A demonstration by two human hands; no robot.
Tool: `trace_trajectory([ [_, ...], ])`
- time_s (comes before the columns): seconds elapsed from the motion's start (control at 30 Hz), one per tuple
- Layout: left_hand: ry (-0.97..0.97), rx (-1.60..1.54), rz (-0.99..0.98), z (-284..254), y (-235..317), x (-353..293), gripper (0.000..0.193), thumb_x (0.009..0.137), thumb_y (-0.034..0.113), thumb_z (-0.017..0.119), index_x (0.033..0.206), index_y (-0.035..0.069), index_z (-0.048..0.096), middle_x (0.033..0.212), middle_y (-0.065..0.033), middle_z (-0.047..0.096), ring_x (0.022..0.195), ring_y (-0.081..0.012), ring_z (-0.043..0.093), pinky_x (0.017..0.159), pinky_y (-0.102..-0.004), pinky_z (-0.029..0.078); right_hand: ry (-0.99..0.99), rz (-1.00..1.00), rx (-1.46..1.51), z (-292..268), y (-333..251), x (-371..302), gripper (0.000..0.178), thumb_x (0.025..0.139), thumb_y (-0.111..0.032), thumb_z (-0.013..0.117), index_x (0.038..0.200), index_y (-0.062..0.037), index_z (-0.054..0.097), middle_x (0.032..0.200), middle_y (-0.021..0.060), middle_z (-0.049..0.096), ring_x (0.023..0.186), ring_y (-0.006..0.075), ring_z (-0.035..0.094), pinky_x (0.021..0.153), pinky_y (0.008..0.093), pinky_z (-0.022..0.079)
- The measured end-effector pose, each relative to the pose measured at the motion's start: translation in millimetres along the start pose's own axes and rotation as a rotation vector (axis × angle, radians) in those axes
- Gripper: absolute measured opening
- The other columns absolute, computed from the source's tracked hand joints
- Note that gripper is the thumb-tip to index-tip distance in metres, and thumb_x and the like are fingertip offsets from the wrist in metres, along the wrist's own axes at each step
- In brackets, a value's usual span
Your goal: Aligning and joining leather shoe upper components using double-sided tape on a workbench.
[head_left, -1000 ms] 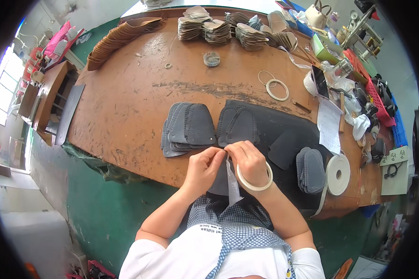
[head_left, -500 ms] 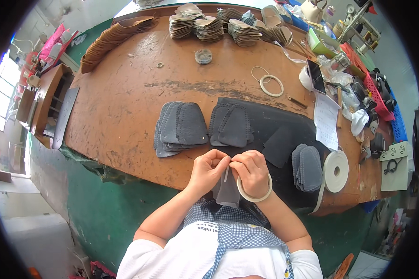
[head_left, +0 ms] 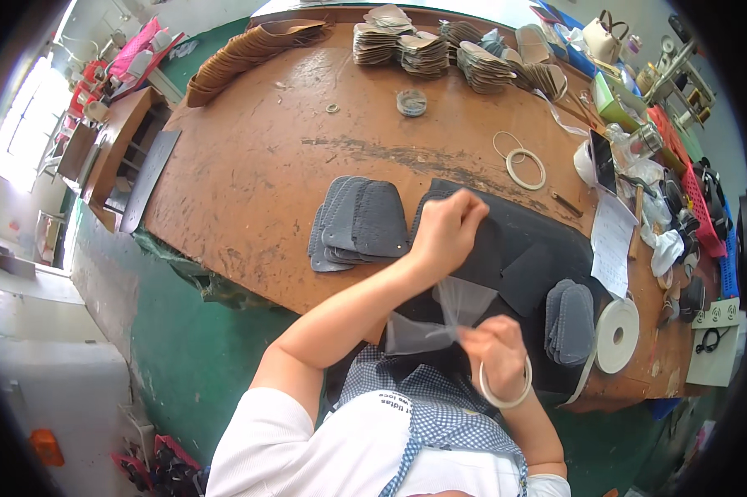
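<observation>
My right hand is closed on a thin clear plastic bag or sheet, gathered and creased at its fingertips. A cream ring circles my right wrist. Farther away, my left hand is raised over the black mat, its fingers curled together; what they hold, if anything, I cannot make out. To its left lies a fanned stack of dark grey stitched pieces. More grey pieces on the mat are mostly hidden by my left hand.
At right are narrow grey pieces, a white roll, a written sheet and a phone. A cream ring and a round clear container lie farther back. Stacked insole-shaped pieces line the far edge.
My hands were together in front of me; now the left has moved up and away, the right down and rightward. The plastic now spreads out between them. The whole view has shifted.
</observation>
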State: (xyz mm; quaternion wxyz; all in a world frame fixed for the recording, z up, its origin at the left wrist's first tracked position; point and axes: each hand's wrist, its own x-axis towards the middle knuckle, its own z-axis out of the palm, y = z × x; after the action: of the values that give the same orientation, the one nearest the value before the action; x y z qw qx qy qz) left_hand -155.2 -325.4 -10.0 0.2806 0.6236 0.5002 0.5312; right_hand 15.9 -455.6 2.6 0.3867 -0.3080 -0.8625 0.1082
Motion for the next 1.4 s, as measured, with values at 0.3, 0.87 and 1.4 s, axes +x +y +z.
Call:
trace_trajectory([
  [0.3, -0.407, 0.541, 0.141, -68, -16, 54, 0.091, 0.076, 0.044, 0.087, 0.145, 0.002, 0.044, 0.141, -0.0248, 0.053, 0.137, -0.0395, 0.047, 0.113, -0.0451, 0.04, -0.014, 0.291, 0.283, -7, 13, -17, 0.024, 0.075, 0.014, 0.071, 0.091, -0.0017, 0.061, 0.094, 0.0138, 0.073, 0.084, 0.0299, 0.066, 0.071, 0.0359, 0.054],
  [0.87, -0.803, 0.504, -0.071, -153, -12, 21, 0.02, 0.079, 0.005, 0.078, 0.099, 0.001, 0.077, 0.117, -0.0142, 0.075, 0.127, -0.0313, 0.063, 0.106, -0.0407, 0.051, 0.048, 0.233, 0.394, 30, 37, -8, 0.015, 0.077, 0.008, 0.072, 0.089, -0.0007, 0.067, 0.079, 0.012, 0.069, 0.066, 0.0262, 0.065, 0.06, 0.0333, 0.051],
  [1.4, -0.059, -0.502, -0.423, -146, -10, 19, 0.029, 0.101, 0.011, 0.064, 0.126, -0.003, 0.063, 0.107, -0.0053, 0.072, 0.092, -0.0097, 0.068, 0.082, -0.0244, 0.056, -0.012, 0.23, 0.311, 28, 37, -12, 0.012, 0.077, 0.0, 0.075, 0.084, -0.0042, 0.066, 0.077, 0.0076, 0.066, 0.068, 0.0244, 0.064, 0.064, 0.0347, 0.049],
])
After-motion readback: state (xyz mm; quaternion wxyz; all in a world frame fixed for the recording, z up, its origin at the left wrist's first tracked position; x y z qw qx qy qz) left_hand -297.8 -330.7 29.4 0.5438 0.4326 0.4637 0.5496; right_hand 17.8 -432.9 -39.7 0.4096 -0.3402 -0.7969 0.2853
